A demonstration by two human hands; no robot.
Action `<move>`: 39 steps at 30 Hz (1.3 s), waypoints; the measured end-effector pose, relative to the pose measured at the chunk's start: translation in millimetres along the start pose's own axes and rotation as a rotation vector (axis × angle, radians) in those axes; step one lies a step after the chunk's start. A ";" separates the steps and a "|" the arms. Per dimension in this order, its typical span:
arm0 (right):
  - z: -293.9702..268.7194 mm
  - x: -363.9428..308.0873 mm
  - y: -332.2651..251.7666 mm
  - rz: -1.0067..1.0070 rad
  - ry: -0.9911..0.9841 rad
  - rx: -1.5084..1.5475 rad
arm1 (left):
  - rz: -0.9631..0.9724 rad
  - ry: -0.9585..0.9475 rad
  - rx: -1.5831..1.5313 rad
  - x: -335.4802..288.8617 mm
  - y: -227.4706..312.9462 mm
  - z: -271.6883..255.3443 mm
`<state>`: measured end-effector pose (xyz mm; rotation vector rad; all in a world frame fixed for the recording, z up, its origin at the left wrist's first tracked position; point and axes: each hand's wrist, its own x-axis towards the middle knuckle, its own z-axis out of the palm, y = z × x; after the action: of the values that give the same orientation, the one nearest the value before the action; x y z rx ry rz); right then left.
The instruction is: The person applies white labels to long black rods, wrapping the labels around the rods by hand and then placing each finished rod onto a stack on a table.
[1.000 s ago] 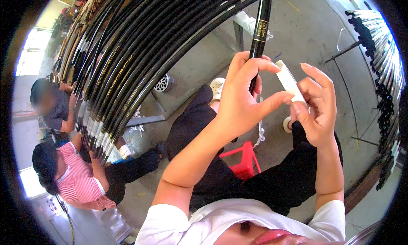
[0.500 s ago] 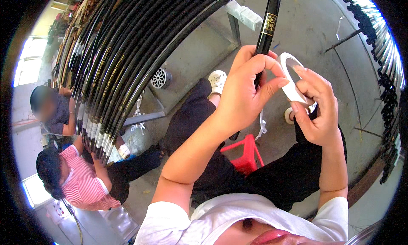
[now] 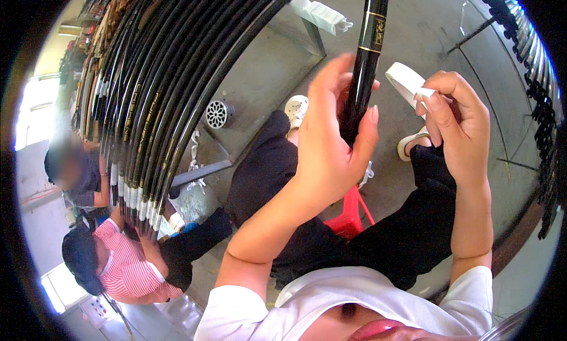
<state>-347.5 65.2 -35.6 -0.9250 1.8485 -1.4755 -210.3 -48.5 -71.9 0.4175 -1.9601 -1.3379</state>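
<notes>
A glossy black fishing rod (image 3: 367,57) with thin gold bands runs up past the top of the picture. My left hand (image 3: 331,128) is curled round its lower end, thumb to the right and fingertips partly hidden behind the rod. To the right, my right hand (image 3: 458,119) pinches a roll of white tape (image 3: 404,84) between thumb and fingers. The roll is tilted and apart from the rod. Whether a loose tape end hangs from it cannot be made out.
Many similar black rods (image 3: 177,104) lie side by side at upper left. Two people, one in a striped shirt (image 3: 133,267), are near their ends. Below my hands stands a red stool (image 3: 348,217). A white bundle (image 3: 322,15) sits on a metal frame; more rods (image 3: 540,98) line the right.
The tape roll has moved away from my left hand and turned, with my right hand now gripping its right side. My left thumb has come off the roll and spread beside the rod.
</notes>
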 end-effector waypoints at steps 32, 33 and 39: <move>5.2 4.2 2.0 -0.093 -0.038 0.001 | 0.369 -0.088 0.451 -12.7 -3.8 15.0; 5.6 4.2 3.0 -0.100 -0.038 0.001 | 0.377 -0.066 0.431 -12.5 -4.7 15.6; 3.0 5.3 -0.6 -0.090 -0.054 -0.046 | 0.367 -0.026 0.366 -10.2 -2.2 18.2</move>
<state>-348.1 59.2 -35.8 -1.0721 1.8299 -1.4519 -216.4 -30.9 -81.5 0.1939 -2.1800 -0.7606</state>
